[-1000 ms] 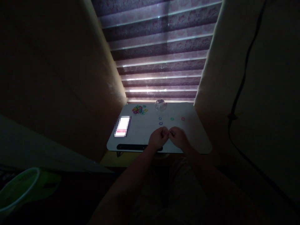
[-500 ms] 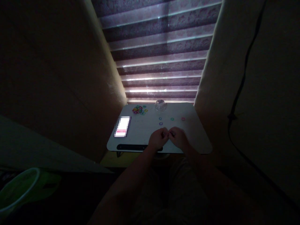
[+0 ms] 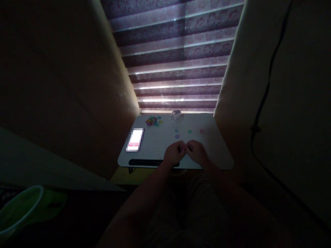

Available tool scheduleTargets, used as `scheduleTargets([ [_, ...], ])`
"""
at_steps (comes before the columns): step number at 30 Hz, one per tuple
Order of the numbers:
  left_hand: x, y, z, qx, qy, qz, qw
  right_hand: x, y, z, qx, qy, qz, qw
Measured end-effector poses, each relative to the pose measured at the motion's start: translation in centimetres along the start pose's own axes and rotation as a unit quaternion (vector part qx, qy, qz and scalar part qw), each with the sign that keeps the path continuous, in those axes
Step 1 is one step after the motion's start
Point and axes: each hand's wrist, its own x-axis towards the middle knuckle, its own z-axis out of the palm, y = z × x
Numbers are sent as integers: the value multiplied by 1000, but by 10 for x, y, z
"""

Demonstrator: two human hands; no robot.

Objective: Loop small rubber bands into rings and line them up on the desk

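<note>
My left hand (image 3: 175, 152) and my right hand (image 3: 196, 151) meet over the front of a small white table (image 3: 152, 144). Both are closed, fingertips pinched together and touching; whatever they hold is too small and dark to make out. Just beyond them lie a purple ring (image 3: 177, 136) and a bluish ring (image 3: 177, 131), with a green ring (image 3: 190, 131) and a pink ring (image 3: 202, 131) farther right. At the back left sits a pile of small colourful rings (image 3: 152, 121), like little elastic bands. A clear round container (image 3: 177, 116) stands at the back edge.
On the table's left lies a phone (image 3: 135, 139) with a bright, blurred screen. A black slot (image 3: 144, 162) runs along the front edge. A pleated blind (image 3: 178, 69) hangs behind, walls close in both sides, a cable (image 3: 270, 75) hangs right, and a green basket (image 3: 23, 206) is lower left.
Almost nothing differs. Both hands stay pinched together in the same place, and the rings, phone and container have not moved.
</note>
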Motion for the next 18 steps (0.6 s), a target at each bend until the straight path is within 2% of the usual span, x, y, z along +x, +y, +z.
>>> scheduleTargets([
  [18, 0, -1, 2, -16, 10, 7, 1000, 0, -2, -1, 5, -7, -2, 1000],
])
